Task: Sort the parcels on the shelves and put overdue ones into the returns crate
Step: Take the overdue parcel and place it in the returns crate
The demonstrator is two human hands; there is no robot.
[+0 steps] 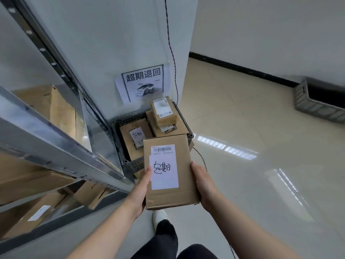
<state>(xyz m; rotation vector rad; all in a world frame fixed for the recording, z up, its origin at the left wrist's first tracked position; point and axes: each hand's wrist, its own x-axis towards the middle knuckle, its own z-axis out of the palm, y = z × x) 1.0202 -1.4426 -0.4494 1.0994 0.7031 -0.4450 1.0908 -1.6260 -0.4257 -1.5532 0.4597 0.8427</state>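
Observation:
I hold a flat brown cardboard parcel point(183, 176) with a barcode label and a white handwritten slip, level in front of me. My left hand point(142, 187) grips its left edge, thumb on the slip. My right hand point(200, 181) grips its right edge, thumb on top. Just beyond the parcel, on the floor against a white pillar, stands the dark returns crate point(134, 164). In it lie a labelled brown box point(130, 144) and a stack of two smaller boxes point(164, 112). A printed sign point(142, 84) hangs on the pillar above the crate.
A metal shelf rack point(61, 150) fills the left side, with several brown boxes point(24, 210) on its levels. A thin cable point(170, 47) runs down the pillar and across the floor. A grey crate point(315, 107) sits by the far wall on the glossy tile floor.

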